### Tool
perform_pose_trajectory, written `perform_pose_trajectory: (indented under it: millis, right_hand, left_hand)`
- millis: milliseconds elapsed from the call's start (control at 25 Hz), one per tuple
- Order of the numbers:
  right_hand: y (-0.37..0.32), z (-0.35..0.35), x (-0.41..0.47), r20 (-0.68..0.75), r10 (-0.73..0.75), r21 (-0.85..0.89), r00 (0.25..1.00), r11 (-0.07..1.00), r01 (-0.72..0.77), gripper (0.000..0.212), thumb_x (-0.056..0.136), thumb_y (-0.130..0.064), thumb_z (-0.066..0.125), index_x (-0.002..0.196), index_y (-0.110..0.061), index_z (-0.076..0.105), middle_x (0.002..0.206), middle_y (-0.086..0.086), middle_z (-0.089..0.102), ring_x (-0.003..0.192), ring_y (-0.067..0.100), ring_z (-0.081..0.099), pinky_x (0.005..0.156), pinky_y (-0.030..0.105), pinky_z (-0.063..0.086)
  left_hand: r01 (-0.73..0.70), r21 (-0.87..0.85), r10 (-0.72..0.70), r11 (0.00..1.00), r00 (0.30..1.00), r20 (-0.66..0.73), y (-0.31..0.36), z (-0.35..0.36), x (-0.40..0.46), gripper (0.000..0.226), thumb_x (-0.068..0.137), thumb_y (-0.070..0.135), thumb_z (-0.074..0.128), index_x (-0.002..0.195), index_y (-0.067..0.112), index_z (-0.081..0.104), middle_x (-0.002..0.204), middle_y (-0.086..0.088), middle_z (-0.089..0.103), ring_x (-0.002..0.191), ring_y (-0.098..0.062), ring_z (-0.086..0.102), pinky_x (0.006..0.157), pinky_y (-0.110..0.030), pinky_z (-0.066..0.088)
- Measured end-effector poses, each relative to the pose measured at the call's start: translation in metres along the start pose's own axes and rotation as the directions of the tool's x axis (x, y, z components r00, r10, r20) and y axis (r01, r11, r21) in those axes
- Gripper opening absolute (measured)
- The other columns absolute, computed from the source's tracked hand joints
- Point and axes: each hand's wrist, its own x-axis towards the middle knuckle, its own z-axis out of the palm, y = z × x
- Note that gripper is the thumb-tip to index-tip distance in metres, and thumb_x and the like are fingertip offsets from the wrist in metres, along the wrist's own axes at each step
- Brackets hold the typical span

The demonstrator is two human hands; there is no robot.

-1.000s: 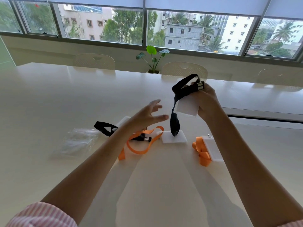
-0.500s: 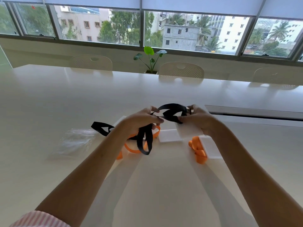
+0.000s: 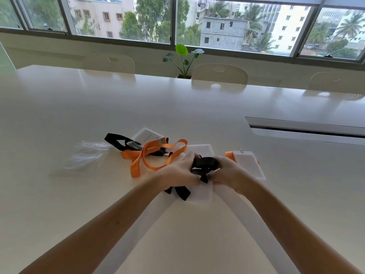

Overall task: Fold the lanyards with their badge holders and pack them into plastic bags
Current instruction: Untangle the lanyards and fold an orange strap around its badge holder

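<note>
Both hands hold a bunched black lanyard point(image 3: 205, 164) low over the table. My left hand point(image 3: 178, 172) grips its left side and my right hand point(image 3: 229, 172) its right side. Its white badge holder point(image 3: 201, 192) lies under the hands, with a black loop end sticking out at the lower left. To the left lie a loose orange lanyard point(image 3: 156, 155) and another black lanyard point(image 3: 118, 141) with a white badge holder point(image 3: 147, 135). A folded orange lanyard with its badge holder point(image 3: 247, 165) lies just right of my right hand. Clear plastic bags point(image 3: 83, 157) sit at the far left.
The white table point(image 3: 98, 194) has a long cable slot point(image 3: 304, 128) at the right. Another white badge holder point(image 3: 199, 149) lies just beyond my hands. Three pale chairs point(image 3: 219, 74) and a potted plant point(image 3: 183, 60) stand along the far edge under the windows.
My right hand brought the black lanyard and badge holder down from the air. My left hand took hold of the strap, and both hands have gathered it into a bundle on the table.
</note>
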Motion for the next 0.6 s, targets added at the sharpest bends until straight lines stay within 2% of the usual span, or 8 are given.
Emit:
perform_pose_trajectory:
  millis: [120, 200, 240, 320, 360, 440, 520, 600]
  right_hand:
    - [0.003, -0.012, -0.005, 0.013, -0.075, -0.385, 0.997, 0.920, 0.074, 0.031, 0.078, -0.004, 0.069, 0.107, -0.013, 0.064, 0.100, 0.010, 0.064, 0.097, 0.027, 0.059, 0.087, 0.039, 0.051]
    - [0.004, -0.021, -0.010, 0.045, -0.121, -0.499, 0.992, 0.857, 0.128, 0.039, 0.079, 0.002, 0.062, 0.113, -0.017, 0.064, 0.099, 0.005, 0.062, 0.096, 0.023, 0.058, 0.083, 0.030, 0.049]
    - [0.004, -0.025, -0.012, 0.036, -0.162, -0.544, 0.986, 0.824, 0.156, 0.042, 0.080, 0.005, 0.056, 0.114, -0.020, 0.064, 0.099, 0.004, 0.063, 0.093, 0.022, 0.058, 0.077, 0.021, 0.048]
    - [0.004, -0.028, -0.014, -0.057, -0.299, -0.606, 0.953, 0.769, 0.205, 0.045, 0.082, 0.005, 0.049, 0.110, -0.024, 0.068, 0.099, 0.001, 0.066, 0.086, 0.019, 0.058, 0.060, 0.001, 0.036]
    - [0.005, -0.027, -0.014, -0.103, -0.385, -0.609, 0.917, 0.753, 0.248, 0.042, 0.084, 0.003, 0.049, 0.111, -0.023, 0.068, 0.102, 0.000, 0.066, 0.086, 0.018, 0.058, 0.062, -0.002, 0.032]
    - [0.008, -0.016, -0.013, -0.113, -0.516, -0.561, 0.849, 0.738, 0.374, 0.034, 0.090, -0.005, 0.049, 0.119, -0.017, 0.063, 0.120, 0.001, 0.063, 0.101, 0.020, 0.059, 0.074, 0.001, 0.030]
    - [0.020, 0.000, -0.010, -0.010, -0.571, -0.499, 0.821, 0.714, 0.491, 0.033, 0.095, -0.011, 0.048, 0.127, -0.010, 0.056, 0.133, 0.006, 0.055, 0.118, 0.023, 0.053, 0.093, 0.014, 0.032]
    - [0.039, 0.011, -0.010, 0.083, -0.578, -0.491, 0.812, 0.685, 0.538, 0.034, 0.098, -0.016, 0.044, 0.131, -0.008, 0.051, 0.139, 0.008, 0.048, 0.125, 0.024, 0.047, 0.103, 0.022, 0.033]
  left_hand:
    - [-0.109, 0.246, 0.091, 0.963, 0.992, 0.082, -0.009, 0.009, -0.013, 0.080, 0.072, 0.045, 0.070, 0.137, 0.040, 0.022, 0.133, 0.005, 0.028, 0.123, -0.018, 0.028, 0.102, -0.038, 0.034]
    - [-0.158, 0.328, 0.117, 0.931, 0.983, 0.142, -0.013, 0.016, -0.024, 0.101, 0.067, 0.059, 0.070, 0.142, 0.046, 0.004, 0.140, 0.018, 0.016, 0.125, -0.009, 0.016, 0.100, -0.032, 0.020]
    - [-0.169, 0.338, 0.139, 0.926, 0.984, 0.112, -0.013, 0.018, -0.028, 0.105, 0.064, 0.066, 0.068, 0.143, 0.046, 0.002, 0.140, 0.022, 0.015, 0.125, -0.006, 0.013, 0.098, -0.030, 0.016]
    - [-0.176, 0.335, 0.226, 0.926, 0.968, -0.114, -0.013, 0.021, -0.033, 0.092, 0.067, 0.078, 0.054, 0.143, 0.044, 0.014, 0.139, 0.018, 0.021, 0.128, -0.006, 0.015, 0.095, -0.032, 0.016]
    - [-0.165, 0.346, 0.265, 0.924, 0.926, -0.267, -0.012, 0.022, -0.033, 0.081, 0.073, 0.079, 0.043, 0.142, 0.041, 0.024, 0.136, 0.014, 0.027, 0.127, -0.009, 0.020, 0.095, -0.033, 0.021]
    - [-0.103, 0.367, 0.277, 0.924, 0.843, -0.460, -0.010, 0.028, -0.031, 0.065, 0.086, 0.068, 0.024, 0.141, 0.034, 0.036, 0.135, 0.009, 0.036, 0.128, -0.012, 0.028, 0.099, -0.038, 0.030]
    - [-0.062, 0.395, 0.252, 0.916, 0.858, -0.449, -0.012, 0.040, -0.028, 0.058, 0.094, 0.055, 0.017, 0.143, 0.030, 0.035, 0.143, 0.006, 0.037, 0.134, -0.015, 0.028, 0.106, -0.041, 0.028]
    - [-0.026, 0.425, 0.198, 0.905, 0.909, -0.367, -0.015, 0.055, -0.026, 0.054, 0.099, 0.050, 0.019, 0.147, 0.027, 0.029, 0.150, 0.003, 0.032, 0.139, -0.016, 0.024, 0.111, -0.038, 0.024]
